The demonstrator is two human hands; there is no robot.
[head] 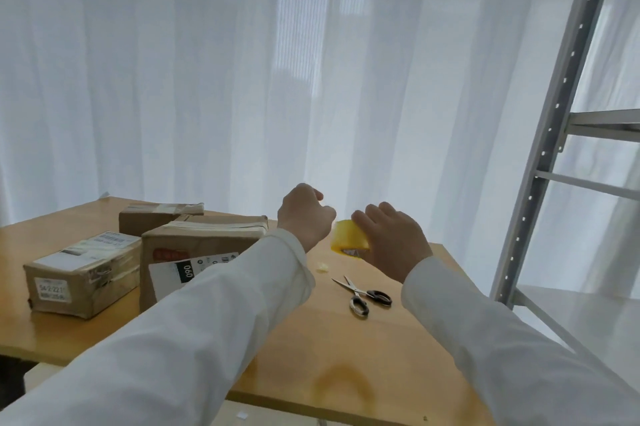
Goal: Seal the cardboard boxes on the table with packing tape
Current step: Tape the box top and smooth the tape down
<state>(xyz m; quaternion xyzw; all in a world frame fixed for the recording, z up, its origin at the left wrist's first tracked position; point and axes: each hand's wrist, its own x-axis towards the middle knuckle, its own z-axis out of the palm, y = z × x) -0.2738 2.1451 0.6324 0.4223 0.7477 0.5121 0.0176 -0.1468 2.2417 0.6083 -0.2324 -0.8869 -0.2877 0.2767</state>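
Fingers of my right hand (391, 242) curl around the yellow tape roll (348, 238), held above the worktop (311, 339); my left hand (304, 214) pinches at its edge, though I cannot see the strip. Scissors (363, 296) lie below. Three cardboard boxes (194, 252) sit left.

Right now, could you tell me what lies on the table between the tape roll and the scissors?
In the head view, only a small crumpled scrap of tape lies on the bare table between the yellow tape roll and the scissors, off to the left.
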